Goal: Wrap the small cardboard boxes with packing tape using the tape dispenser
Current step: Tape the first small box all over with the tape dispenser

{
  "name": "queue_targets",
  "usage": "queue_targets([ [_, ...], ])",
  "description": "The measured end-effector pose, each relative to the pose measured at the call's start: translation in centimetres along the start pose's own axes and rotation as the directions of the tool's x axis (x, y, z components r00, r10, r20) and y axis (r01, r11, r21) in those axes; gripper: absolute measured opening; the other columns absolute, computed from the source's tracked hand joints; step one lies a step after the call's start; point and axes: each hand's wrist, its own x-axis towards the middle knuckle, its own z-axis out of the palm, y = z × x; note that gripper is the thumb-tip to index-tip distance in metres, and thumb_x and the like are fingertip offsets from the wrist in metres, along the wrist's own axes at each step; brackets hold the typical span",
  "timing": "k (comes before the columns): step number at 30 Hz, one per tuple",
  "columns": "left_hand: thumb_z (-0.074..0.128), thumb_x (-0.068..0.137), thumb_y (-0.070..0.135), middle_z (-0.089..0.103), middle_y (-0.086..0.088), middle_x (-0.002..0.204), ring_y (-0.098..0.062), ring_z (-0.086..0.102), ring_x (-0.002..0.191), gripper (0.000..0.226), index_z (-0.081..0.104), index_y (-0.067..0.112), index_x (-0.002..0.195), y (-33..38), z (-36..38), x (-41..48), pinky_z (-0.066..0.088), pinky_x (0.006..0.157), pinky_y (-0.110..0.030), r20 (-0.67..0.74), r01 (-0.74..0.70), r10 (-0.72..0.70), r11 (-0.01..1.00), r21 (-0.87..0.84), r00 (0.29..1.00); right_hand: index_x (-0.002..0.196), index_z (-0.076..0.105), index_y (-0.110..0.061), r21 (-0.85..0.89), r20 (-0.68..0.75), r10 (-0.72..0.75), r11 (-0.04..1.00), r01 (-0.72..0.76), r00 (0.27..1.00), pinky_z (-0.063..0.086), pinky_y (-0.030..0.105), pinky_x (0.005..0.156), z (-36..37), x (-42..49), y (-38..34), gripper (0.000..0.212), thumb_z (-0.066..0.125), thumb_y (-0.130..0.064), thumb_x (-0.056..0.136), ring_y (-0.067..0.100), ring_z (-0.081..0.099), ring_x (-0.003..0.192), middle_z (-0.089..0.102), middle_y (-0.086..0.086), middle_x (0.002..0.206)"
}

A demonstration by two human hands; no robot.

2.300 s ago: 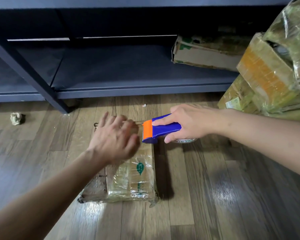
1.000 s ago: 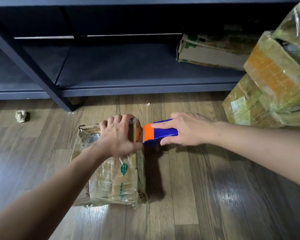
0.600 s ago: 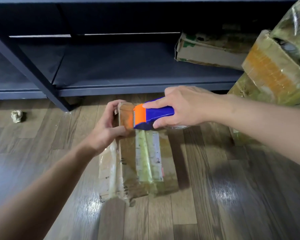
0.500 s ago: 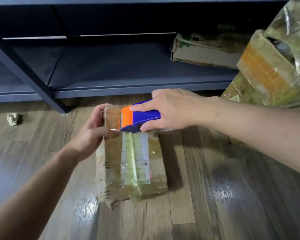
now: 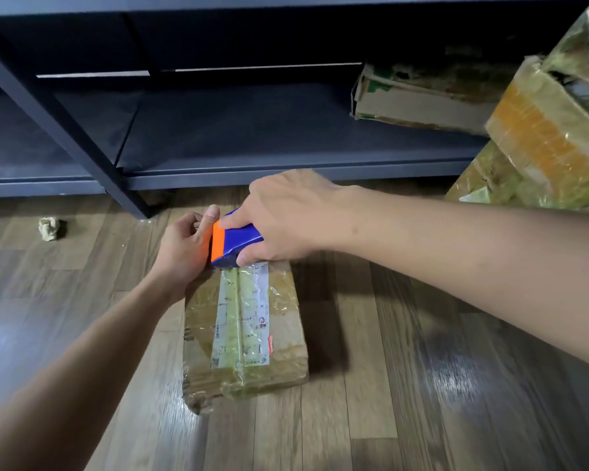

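The fingers of the right hand are curled tight round the tape dispenser. One finger is laid along its top, and the thumb is tucked under its near side. The tape dispenser is blue with an orange end, and the orange end is pointed to the left. It is held over the far end of the cardboard box. Whether it is touching the top of the box or is just above it cannot be told.

The fingers of the left hand are bent round the far left corner of the cardboard box, so that corner is gripped. One fingertip is stuck up just beside the orange end of the dispenser. Both arms are stretched out from the near side, and the hands are almost touching.

The cardboard box is laid flat on the wooden floor, with its long side pointed away from the person. It is covered in shiny clear tape. A white label is stuck along its top, and a strip of tape is run down the middle of the label. The near end of the box is crumpled.

A dark shelf is seen behind the hands. A worn box is laid on its low board, at the right. A pile of wrapped boxes is stacked at the right edge. A small ball of paper is left on the floor, well apart from the box.
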Motion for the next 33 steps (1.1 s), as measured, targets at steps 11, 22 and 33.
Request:
queue_targets([
  [11,0.05,0.102,0.056,0.068,-0.005,0.075,-0.008,0.059,0.06,0.058,0.058,-0.001,0.092,-0.2,0.3,1.5,0.044,0.056,-0.026,0.07,-0.076,0.065,0.981,0.177,0.995,0.146,0.041,-0.049,0.073,0.03,0.014,0.997,-0.016,0.999,0.032,0.031,0.065,-0.3,-0.7,1.1,0.059,0.047,-0.071,0.092,0.017,0.042,0.088,0.041,-0.014,0.091],
  [22,0.058,0.097,0.06,0.06,0.007,0.055,-0.004,0.051,0.045,0.048,0.057,0.014,0.08,-0.6,0.6,1.9,0.041,0.051,-0.028,0.149,-0.161,0.129,0.961,0.226,0.98,0.143,0.036,-0.062,0.123,0.118,0.119,0.983,-0.133,0.986,0.029,0.027,0.057,0.4,-4.4,4.3,0.062,0.046,-0.08,0.085,0.004,0.035,0.068,0.034,-0.019,0.08],
  [33,0.05,0.074,0.076,0.028,0.002,0.165,-0.025,0.006,0.159,0.104,0.026,0.026,0.162,0.6,-0.7,-0.6,0.015,0.125,-0.062,0.62,-0.629,0.276,0.62,0.47,0.735,0.148,0.033,-0.055,0.072,0.077,0.11,0.991,-0.116,0.991,0.024,0.024,0.053,0.6,-4.6,3.6,0.063,0.047,-0.074,0.089,0.012,0.035,0.077,0.025,-0.015,0.08],
])
